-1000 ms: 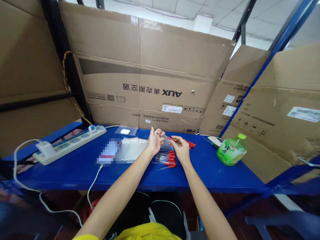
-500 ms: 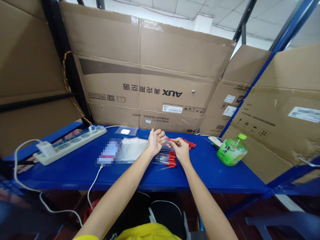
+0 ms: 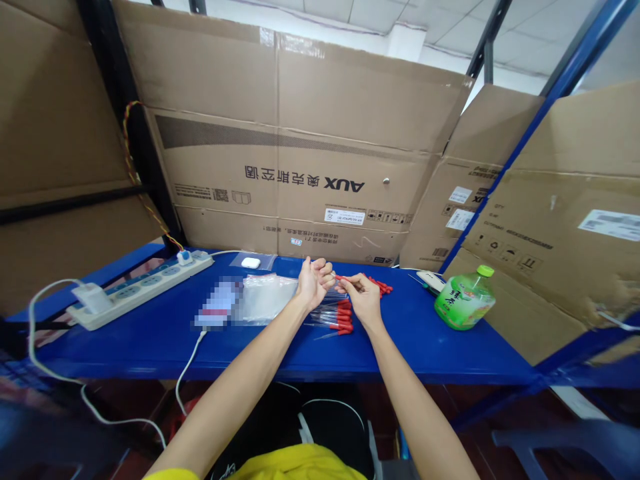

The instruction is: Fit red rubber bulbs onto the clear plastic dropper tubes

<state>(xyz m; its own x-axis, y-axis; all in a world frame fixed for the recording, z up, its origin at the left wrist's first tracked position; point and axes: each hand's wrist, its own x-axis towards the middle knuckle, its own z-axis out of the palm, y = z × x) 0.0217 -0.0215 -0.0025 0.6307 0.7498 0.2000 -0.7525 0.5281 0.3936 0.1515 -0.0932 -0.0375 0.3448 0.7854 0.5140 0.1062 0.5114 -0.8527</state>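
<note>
Over the middle of the blue table [image 3: 150,347], my left hand [image 3: 313,283] is closed around a thin clear tube. My right hand [image 3: 364,299] pinches the red-capped end of that tube, its fingertips meeting the left hand's. Just below the hands lies a row of clear tubes with red caps [image 3: 337,317]. Loose red caps [image 3: 381,287] are scattered just beyond my right hand. A stack of clear plastic bags [image 3: 265,297] lies left of my left hand.
A white power strip [image 3: 140,288] with a plugged charger and cable runs along the left. A small white earbud case [image 3: 251,263] sits at the back. A green drink bottle [image 3: 465,300] lies on the right, near a white object [image 3: 430,280]. Cardboard boxes [image 3: 310,147] wall the back and right.
My right hand has moved left until its fingertips meet my left hand. The left hand has barely shifted.
</note>
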